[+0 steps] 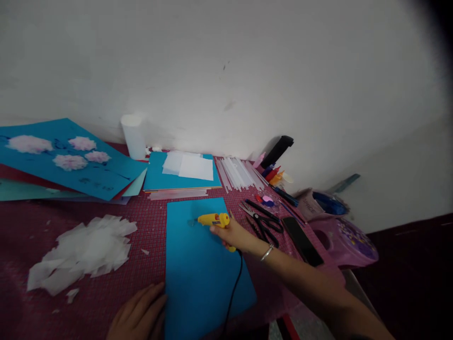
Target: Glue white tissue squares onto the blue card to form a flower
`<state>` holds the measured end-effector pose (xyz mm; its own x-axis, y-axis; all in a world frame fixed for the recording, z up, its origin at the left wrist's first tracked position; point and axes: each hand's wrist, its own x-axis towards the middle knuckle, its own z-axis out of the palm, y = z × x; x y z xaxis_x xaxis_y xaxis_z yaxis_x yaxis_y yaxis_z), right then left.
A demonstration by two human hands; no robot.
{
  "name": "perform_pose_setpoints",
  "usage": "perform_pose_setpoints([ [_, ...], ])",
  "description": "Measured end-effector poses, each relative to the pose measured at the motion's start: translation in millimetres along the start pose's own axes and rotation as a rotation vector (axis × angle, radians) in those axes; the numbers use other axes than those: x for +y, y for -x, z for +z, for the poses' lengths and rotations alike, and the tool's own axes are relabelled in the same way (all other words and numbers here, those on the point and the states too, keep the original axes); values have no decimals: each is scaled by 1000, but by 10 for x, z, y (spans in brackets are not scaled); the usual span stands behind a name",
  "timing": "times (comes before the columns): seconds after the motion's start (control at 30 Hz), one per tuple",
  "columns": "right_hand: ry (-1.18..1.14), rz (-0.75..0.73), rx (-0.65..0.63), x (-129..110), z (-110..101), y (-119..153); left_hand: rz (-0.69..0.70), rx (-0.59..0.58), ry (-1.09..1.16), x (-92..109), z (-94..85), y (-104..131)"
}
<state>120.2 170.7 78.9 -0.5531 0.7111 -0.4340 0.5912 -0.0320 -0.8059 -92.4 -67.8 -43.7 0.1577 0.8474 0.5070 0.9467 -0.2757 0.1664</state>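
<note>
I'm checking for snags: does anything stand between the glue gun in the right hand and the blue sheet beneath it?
Nothing visible blocks the glue gun from the blue sheet. The black cord runs below the right hand, away from the nozzle. The scissors lie right of the sheet.

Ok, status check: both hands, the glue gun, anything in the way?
Right hand gripping yellow glue gun, nozzle over upper blue sheet. Left hand at sheet's left edge, holding nothing visible. Possible snag: black cord trailing across sheet's lower right.
</note>
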Motion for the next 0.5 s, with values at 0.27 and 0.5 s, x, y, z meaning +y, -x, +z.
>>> perform_pose_setpoints([
  [0.27,352,7,-160,-391,-172,16,-15,31,9,59,-87,-101],
  [0.5,514,-24,-377,-717,-340,39,-12,46,89,98,-297,-318],
])
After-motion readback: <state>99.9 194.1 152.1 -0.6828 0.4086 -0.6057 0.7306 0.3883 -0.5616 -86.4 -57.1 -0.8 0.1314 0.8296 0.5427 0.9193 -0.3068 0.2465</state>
